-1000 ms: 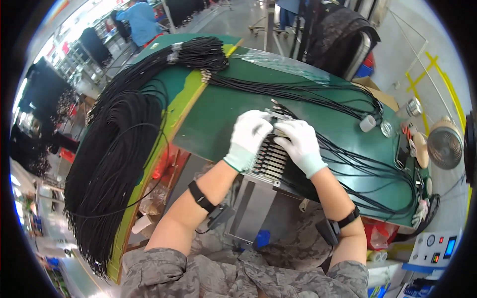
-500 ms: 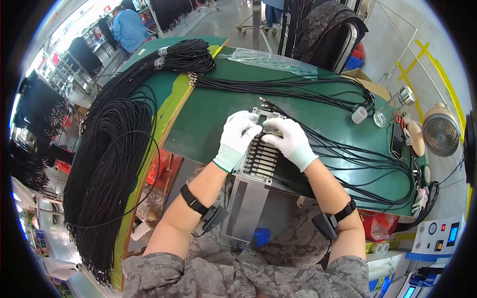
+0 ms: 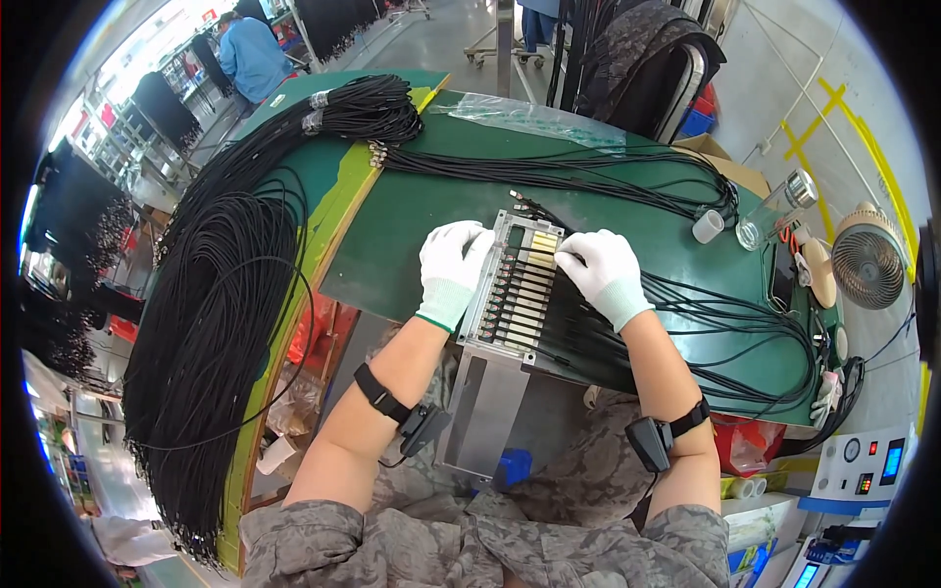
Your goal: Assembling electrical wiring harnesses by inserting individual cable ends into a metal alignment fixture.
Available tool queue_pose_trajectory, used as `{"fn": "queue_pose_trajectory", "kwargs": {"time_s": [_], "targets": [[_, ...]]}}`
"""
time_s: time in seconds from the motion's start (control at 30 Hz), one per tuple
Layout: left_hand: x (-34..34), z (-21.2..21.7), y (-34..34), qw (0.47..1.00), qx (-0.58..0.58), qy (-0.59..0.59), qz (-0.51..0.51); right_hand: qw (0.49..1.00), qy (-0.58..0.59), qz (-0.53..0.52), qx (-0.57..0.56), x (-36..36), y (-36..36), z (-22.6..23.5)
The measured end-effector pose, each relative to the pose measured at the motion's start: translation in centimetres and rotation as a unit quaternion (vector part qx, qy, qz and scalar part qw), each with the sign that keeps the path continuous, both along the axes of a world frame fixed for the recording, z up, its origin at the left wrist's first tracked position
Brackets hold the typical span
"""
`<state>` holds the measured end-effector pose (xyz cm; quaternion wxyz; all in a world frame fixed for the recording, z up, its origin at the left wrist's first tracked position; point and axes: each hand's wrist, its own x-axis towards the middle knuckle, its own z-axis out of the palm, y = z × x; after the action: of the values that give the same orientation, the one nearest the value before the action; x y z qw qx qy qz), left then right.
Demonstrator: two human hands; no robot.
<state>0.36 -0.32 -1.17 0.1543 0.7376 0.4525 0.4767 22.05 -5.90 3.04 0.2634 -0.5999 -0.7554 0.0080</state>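
Note:
A metal fixture (image 3: 473,328) with a row of slots lies between my hands, its near end past the table edge. Several black cable ends with small connectors (image 3: 502,302) sit side by side in it, next to pale yellowish strips (image 3: 527,312). At the far end, the slots hold no cable. My left hand (image 3: 454,263), white-gloved, rests by the fixture's left edge, fingers loosely bent and thumb apart, holding nothing visible. At the right edge is my gloved right hand (image 3: 602,269), thumb and forefinger pinched together beside the black cables (image 3: 676,294); what is between the fingertips is hidden.
A large bundle of black cables (image 3: 221,294) hangs over the left table edge. More cables (image 3: 549,174) lie across the green table (image 3: 392,230). To the right are a glass bottle (image 3: 774,211), a white cup (image 3: 708,227) and a fan (image 3: 869,257). A person in blue (image 3: 253,57) is far left.
Both hands have moved apart from the fixture's far slots. My left hand shifted left to the edge, my right hand moved right, and the row of cable ends now shows.

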Motion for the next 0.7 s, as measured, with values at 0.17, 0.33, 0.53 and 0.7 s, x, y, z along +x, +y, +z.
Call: {"fn": "queue_pose_trajectory", "kwargs": {"time_s": [0.17,0.33,0.53,0.7], "targets": [[-0.2,0.2,0.2,0.996,-0.075,0.038,0.007,0.999,-0.034,-0.029,-0.021,0.6,-0.2,-0.2],[-0.3,-0.4,0.5,0.995,-0.069,0.068,0.001,0.998,-0.03,-0.033,-0.042,0.7,-0.2,-0.4],[0.4,-0.7,0.1,0.999,-0.01,0.037,-0.033,0.999,-0.023,-0.019,-0.033,0.6,-0.2,-0.3],[0.5,-0.5,0.1,0.995,-0.076,0.031,-0.055,0.998,-0.043,-0.019,-0.038,0.8,-0.3,-0.1]]}}
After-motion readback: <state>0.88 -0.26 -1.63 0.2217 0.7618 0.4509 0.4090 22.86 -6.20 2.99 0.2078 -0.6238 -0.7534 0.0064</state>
